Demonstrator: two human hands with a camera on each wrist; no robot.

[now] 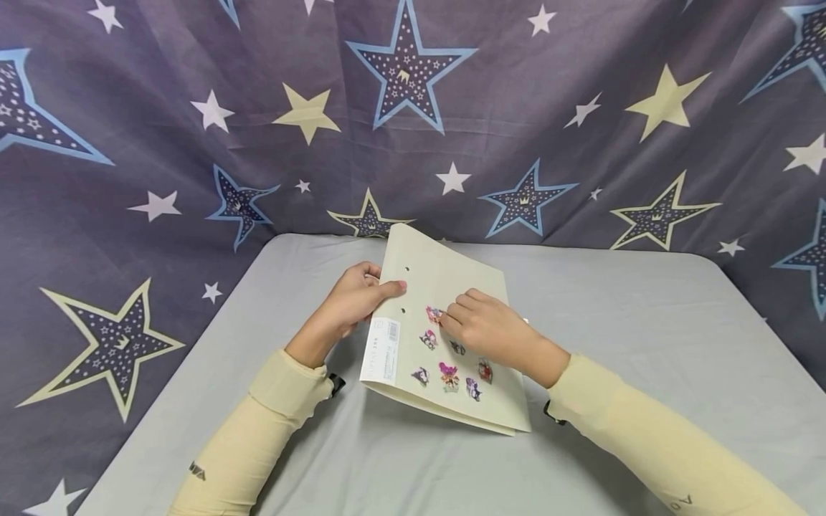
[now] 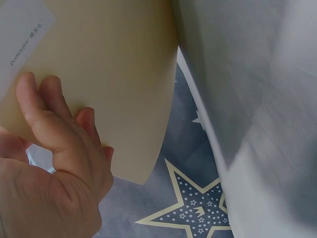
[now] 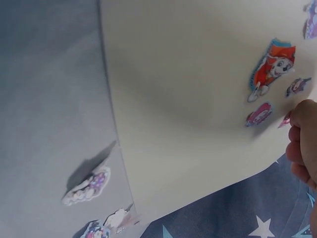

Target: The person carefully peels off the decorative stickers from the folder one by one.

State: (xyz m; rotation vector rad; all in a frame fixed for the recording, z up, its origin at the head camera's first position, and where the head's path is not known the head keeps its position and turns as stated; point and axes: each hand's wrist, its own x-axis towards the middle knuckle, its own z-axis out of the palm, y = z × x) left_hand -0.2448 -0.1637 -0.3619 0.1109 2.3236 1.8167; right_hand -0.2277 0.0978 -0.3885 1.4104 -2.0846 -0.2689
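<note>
On the middle of the grey table (image 1: 645, 337) lies your cream folder (image 1: 452, 287), its left edge lifted and its cover dotted with small cartoon stickers (image 1: 449, 374). Your left hand (image 1: 353, 301) grips that raised spine edge, thumb on top beside the punched holes, fingers curled under the board; the left wrist view shows those fingers (image 2: 54, 124) pressed against the cream underside. Your right hand (image 1: 487, 328) rests on the cover with its fingertips bunched at the uppermost sticker (image 1: 434, 314), pinching or pressing it; whether the sticker is already flat or half lifted cannot be told.

By the look of it, you are at the step of seating or picking one sticker at the top of the cluster. What comes next calls for a steady left hand so the cover does not flex, and a light, precise touch at that sticker's edge, so the neighbours close below are not smudged or caught.

A white label (image 1: 381, 350) sits near the folder's lower left corner. In the right wrist view, a few loose stickers (image 3: 88, 186) lie on the table just beside the folder's edge. Behind and around the table hangs a dark cloth printed with stars (image 1: 406, 68).
</note>
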